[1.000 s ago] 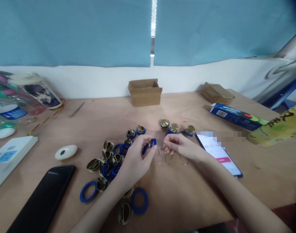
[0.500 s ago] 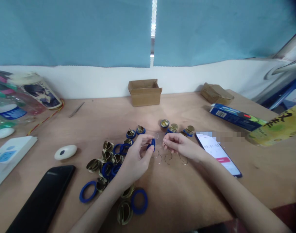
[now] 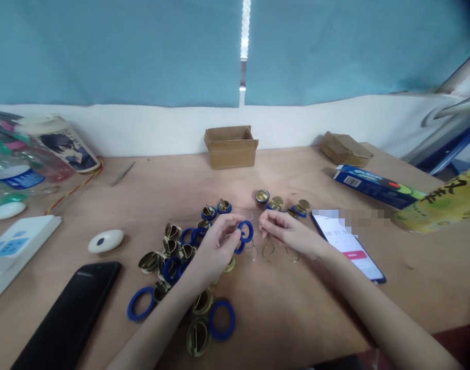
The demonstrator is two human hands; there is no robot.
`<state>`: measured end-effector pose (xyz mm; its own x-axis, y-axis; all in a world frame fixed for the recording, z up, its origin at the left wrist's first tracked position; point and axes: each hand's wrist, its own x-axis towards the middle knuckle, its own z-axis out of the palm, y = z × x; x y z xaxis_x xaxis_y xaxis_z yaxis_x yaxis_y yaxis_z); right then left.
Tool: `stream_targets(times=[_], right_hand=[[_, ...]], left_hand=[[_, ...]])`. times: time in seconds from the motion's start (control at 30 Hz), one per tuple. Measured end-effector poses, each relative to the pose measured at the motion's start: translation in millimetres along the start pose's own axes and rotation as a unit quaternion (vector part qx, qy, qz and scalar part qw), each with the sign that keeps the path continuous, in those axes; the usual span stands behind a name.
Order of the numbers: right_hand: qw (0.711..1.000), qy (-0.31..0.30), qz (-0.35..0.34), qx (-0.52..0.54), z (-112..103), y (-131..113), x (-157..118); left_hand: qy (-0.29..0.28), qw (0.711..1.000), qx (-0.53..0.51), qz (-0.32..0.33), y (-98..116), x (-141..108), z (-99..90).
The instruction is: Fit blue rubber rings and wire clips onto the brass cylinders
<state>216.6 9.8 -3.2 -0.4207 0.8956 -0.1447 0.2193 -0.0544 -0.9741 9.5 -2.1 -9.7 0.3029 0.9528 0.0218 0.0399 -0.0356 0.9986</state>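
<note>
One head view: the left hand pinches a blue ring above the desk, facing the right hand, fingers bunched (gripping anything? cannot tell). Seemingly readying the ring; next calls for careful alignment.

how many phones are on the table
2: a dark phone at the front left of the table, and a lit phone to the right of the right hand. Others could be hidden.
</note>
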Motion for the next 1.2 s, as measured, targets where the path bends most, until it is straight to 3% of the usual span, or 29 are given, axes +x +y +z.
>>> stream_targets(times=[0.33,0.6,0.93,1.2], right_hand=[[0.999,0.023,0.031,0.009,1.8,-2.6,0.8],[0.995,0.042,0.087,0.012,4.5,-8.4,0.6],[0.995,0.032,0.089,-0.013,4.7,-9.7,0.1],[0.995,0.030,0.091,-0.008,4.6,-8.4,0.5]], left_hand=[[0.013,0.999,-0.037,0.000,3.9,-1.1,-1.7],[0.035,0.999,0.023,0.017,8.8,-3.3,-0.3],[0.056,0.996,0.069,-0.002,11.4,-6.2,0.6],[0.054,0.998,0.023,-0.020,15.6,-6.3,2.6]])
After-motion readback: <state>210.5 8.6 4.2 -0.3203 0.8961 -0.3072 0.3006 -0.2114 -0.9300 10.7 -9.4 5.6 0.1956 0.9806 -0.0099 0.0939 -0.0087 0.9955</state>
